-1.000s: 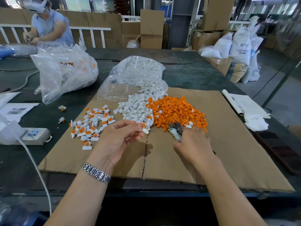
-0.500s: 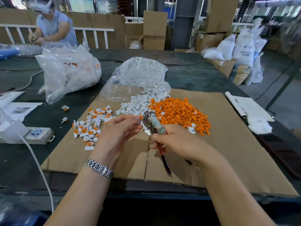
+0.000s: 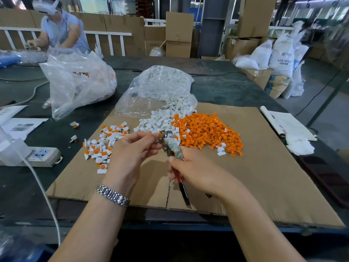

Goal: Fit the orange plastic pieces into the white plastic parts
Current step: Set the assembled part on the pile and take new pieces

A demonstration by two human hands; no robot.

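Observation:
A heap of orange plastic pieces (image 3: 207, 132) lies on the cardboard sheet (image 3: 264, 167), with a heap of white plastic parts (image 3: 156, 122) spilling from a clear bag just left of it. Fitted white-and-orange parts (image 3: 105, 142) are scattered further left. My right hand (image 3: 196, 171) grips pliers (image 3: 170, 144) with red handles and a wrapped neck, jaws raised. My left hand (image 3: 132, 154) pinches a small piece at the plier jaws; the piece is mostly hidden by my fingers.
A clear bag of white parts (image 3: 160, 87) and a bigger bag of fitted parts (image 3: 75, 84) stand behind. A power strip (image 3: 41, 155) and white cable lie at the left, papers (image 3: 287, 125) at the right. Another person (image 3: 60, 33) works at the far left.
My right hand lifted the pliers off the cardboard by the orange heap and brought them left to meet my left hand, which rose slightly with its piece.

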